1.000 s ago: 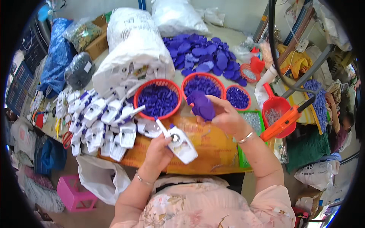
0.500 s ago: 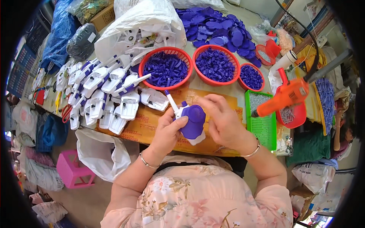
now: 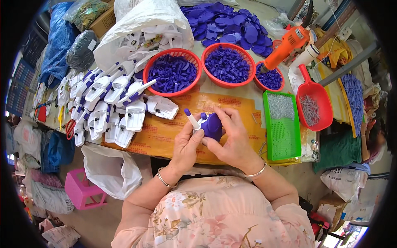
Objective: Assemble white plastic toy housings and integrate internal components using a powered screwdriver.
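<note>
Over the table's front part I hold a purple and white plastic assembly with a white stem and purple tip sticking up at its left. My left hand is closed around its left side, thumb pressed near the stem's foot. On its right side my right hand is closed too, fingers on top and thumb below the purple cover. Much of the white body is hidden by the hands. Left of them lies a white plastic housing, beside a heap of similar white and purple parts.
Beyond stand red baskets of small purple parts. An orange power screwdriver hangs over the smallest one. At right are a green tray and a red scoop with screws. Purple oval covers pile up at the back.
My right hand has come in from the right and closed on the assembly, which is now tilted. The orange screwdriver has swung away, up and left, from the green tray.
</note>
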The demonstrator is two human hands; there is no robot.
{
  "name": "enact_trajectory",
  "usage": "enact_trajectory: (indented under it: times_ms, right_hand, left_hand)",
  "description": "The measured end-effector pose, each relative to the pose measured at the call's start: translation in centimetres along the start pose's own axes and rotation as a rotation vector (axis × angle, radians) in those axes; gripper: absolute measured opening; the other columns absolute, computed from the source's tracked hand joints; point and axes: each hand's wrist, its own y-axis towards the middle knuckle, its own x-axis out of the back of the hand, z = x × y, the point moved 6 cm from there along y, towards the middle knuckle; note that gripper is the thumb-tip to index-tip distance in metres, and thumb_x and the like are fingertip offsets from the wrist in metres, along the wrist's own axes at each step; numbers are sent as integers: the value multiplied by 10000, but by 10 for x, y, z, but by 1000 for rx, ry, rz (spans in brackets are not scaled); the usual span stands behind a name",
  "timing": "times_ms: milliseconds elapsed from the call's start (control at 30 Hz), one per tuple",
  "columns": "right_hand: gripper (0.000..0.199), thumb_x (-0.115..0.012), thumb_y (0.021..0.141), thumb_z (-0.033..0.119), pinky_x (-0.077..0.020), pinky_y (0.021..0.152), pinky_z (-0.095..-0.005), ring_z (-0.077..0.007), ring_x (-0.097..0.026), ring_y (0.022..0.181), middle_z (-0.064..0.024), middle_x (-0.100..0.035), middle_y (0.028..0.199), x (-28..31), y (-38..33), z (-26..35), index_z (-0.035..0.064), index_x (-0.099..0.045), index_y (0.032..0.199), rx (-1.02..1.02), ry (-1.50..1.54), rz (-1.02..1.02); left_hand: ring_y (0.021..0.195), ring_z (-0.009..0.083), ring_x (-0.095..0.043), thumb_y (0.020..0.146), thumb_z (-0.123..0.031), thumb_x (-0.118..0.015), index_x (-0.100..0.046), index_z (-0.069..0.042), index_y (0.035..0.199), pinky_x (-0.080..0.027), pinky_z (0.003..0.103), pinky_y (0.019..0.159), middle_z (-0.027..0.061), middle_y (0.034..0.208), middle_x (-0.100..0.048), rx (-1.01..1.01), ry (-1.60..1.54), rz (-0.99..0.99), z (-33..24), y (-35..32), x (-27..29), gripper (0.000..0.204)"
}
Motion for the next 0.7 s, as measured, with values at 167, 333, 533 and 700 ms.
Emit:
enact_trajectory:
  times_ms: [167, 333, 533, 700]
  right_hand:
    - [715, -728, 677, 127, -432, 897, -394, -364, -492, 1040, -218, -453, 1130, 1, -1, 5, -61, -400, 1284, 45, -67, -2]
    - [715, -725, 655, 84, -418, 920, -418, -373, -472, 1069, -205, -459, 1202, 9, -5, 10, -15, -408, 1288, 100, -67, -28]
    - [695, -726, 635, 54, -411, 917, -413, -368, -469, 1067, -163, -461, 1237, 0, -13, 9, 16, -431, 1263, 146, -86, 52]
    - [690, -721, 629, 31, -407, 916, -415, -365, -469, 1066, -157, -460, 1239, -3, -15, 6, 18, -442, 1260, 172, -67, 34]
  left_hand:
    - [1020, 111, -544, 954, -139, -464, -382, -14, 1361, -452, 253, 883, 61, 1189, -538, 34, -91, -9, 5, 1, -1, 434]
    - [1081, 144, -529, 942, -118, -473, -342, 10, 1374, -448, 295, 907, 86, 1217, -521, 91, -217, -62, 3, 3, 3, 469]
    - [1056, 147, -546, 943, -123, -467, -358, -1, 1364, -464, 307, 888, 85, 1194, -531, 126, -307, -76, 6, 2, 4, 451]
    - [1050, 143, -546, 946, -129, -464, -362, -8, 1363, -461, 301, 893, 80, 1196, -531, 158, -282, -82, 9, 2, 4, 446]
